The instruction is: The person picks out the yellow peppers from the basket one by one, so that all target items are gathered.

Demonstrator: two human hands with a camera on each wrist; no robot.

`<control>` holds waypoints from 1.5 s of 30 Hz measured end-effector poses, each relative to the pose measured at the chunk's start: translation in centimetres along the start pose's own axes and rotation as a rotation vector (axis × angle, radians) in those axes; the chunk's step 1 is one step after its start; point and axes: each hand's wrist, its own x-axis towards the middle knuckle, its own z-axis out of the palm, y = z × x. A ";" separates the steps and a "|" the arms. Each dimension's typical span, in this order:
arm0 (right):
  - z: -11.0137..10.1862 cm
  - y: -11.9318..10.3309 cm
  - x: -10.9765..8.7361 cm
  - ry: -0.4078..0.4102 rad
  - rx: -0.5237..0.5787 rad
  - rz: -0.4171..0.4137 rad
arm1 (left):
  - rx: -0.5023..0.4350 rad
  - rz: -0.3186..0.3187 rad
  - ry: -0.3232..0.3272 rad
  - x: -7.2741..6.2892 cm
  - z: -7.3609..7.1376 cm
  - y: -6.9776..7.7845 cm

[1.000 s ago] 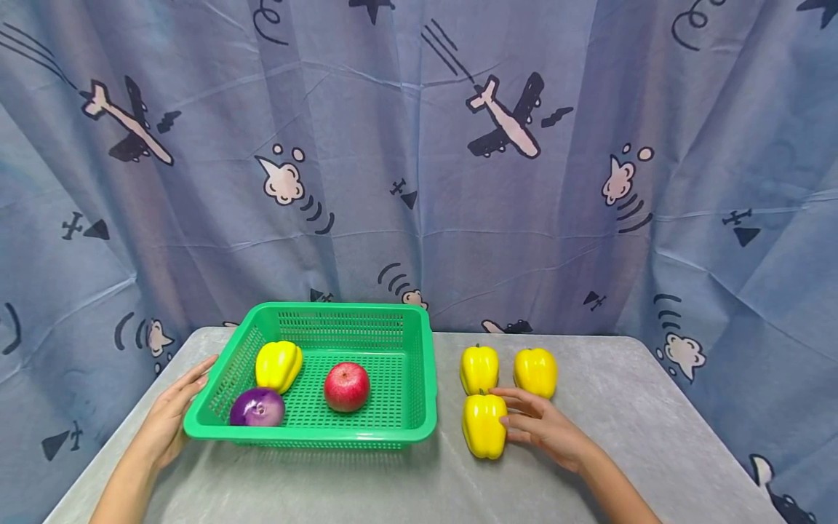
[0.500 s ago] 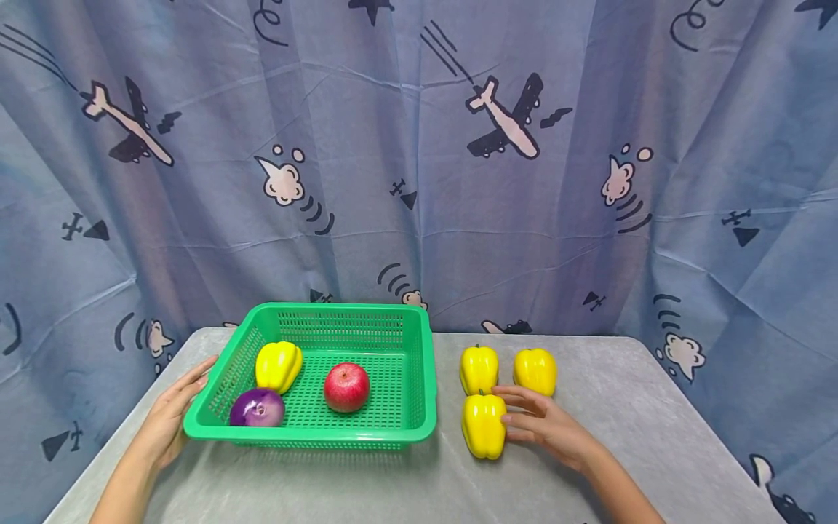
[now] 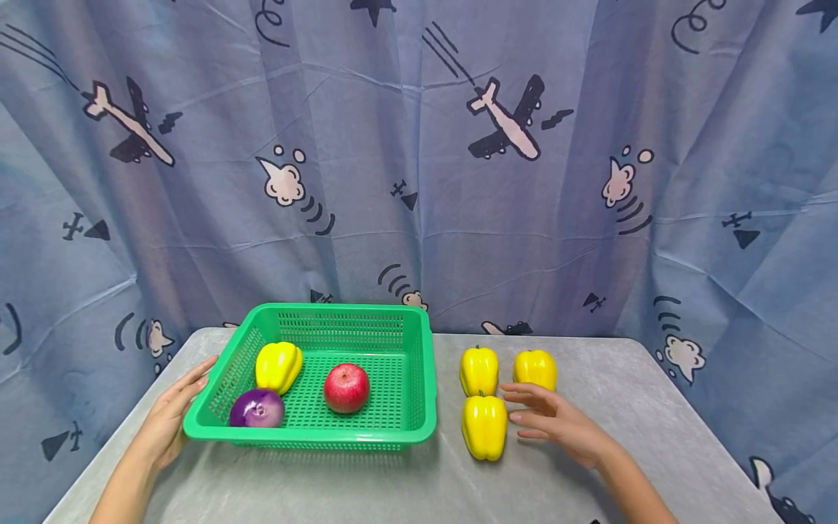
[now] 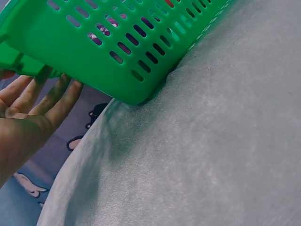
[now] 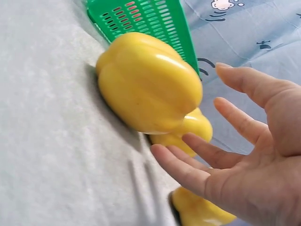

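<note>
Beside the right hand (image 3: pixel 558 423), loosely spread and empty, sat the front yellow bell pepper (image 3: pixel 484 428); left hand (image 3: pixel 170 415), fingers straight, touched the green basket (image 3: pixel 310 434). Moving without nudging that pepper seemed wisest.

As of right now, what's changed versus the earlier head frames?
The right hand drew slightly right; its fingertips, earlier overlapping the front yellow pepper, now show a gap. Unchanged: that pepper, the green basket, and the left hand at its side.
</note>
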 end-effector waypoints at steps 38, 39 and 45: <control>1.3 -3.5 -1.9 -0.148 -0.077 -0.140 | 0.036 0.003 -0.006 -0.2 0.1 0.1; 1.4 -3.6 -1.9 -0.147 -0.075 -0.134 | 0.034 0.003 -0.006 -0.1 0.1 0.1; 2.2 -4.1 -1.7 -0.136 -0.068 -0.098 | 0.031 -0.006 0.002 -0.1 0.1 0.1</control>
